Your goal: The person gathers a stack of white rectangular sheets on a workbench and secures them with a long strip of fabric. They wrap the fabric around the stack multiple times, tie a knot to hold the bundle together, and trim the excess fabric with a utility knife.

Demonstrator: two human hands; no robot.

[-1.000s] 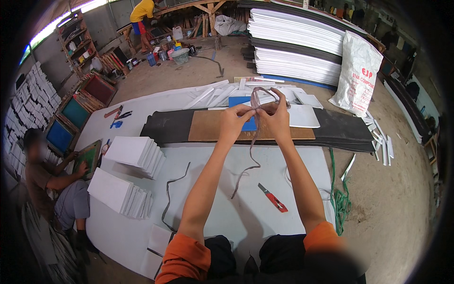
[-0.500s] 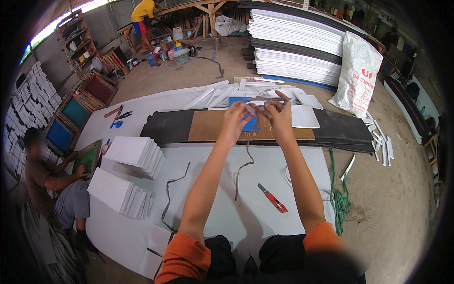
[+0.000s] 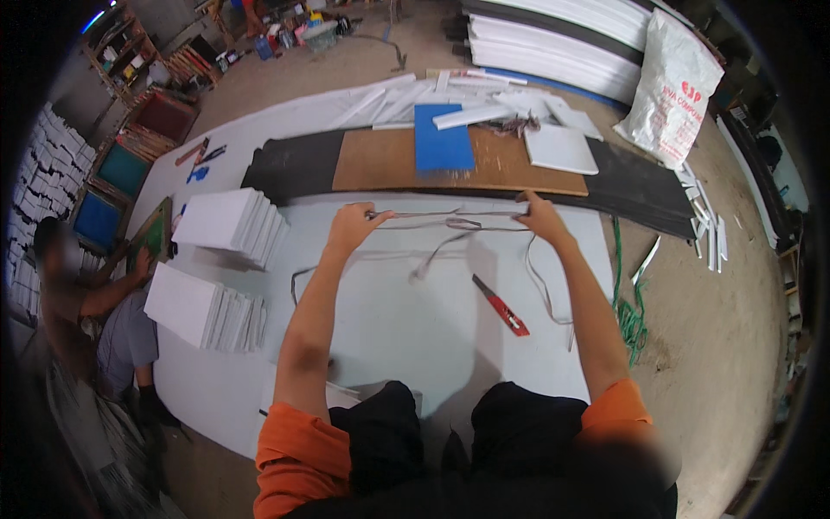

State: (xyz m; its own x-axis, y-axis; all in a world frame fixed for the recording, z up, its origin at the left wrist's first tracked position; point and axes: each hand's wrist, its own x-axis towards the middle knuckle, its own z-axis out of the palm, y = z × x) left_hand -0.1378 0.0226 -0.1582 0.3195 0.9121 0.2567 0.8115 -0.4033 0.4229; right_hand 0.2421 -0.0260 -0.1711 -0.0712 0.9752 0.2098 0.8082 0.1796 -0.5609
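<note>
A thin grey-brown cord [image 3: 415, 214] is stretched between my two hands in roughly parallel lines, with a small loop in the middle and loose ends trailing below. My left hand [image 3: 351, 228] is closed on one side of it. On the other side, my right hand [image 3: 545, 220] pinches the cord, and a strand hangs beside that forearm. Below the cord, a red utility knife [image 3: 503, 309] lies on the pale sheet [image 3: 406, 333]. Beyond my hands a brown board [image 3: 372, 164] carries a blue sheet [image 3: 443, 147] and a white sheet [image 3: 560, 150].
Stacks of white sheets [image 3: 212, 221] stand on the left, near a seated co-worker [image 3: 73, 285] holding a green-screened frame [image 3: 154, 238]. White offcuts [image 3: 380, 104] lie beyond the board. A white sack [image 3: 670, 95] stands at far right; green rope [image 3: 631, 320] lies right.
My hands have come nearer and spread apart, drawing the bunched cord out into stretched lines. The view has tilted downward.
</note>
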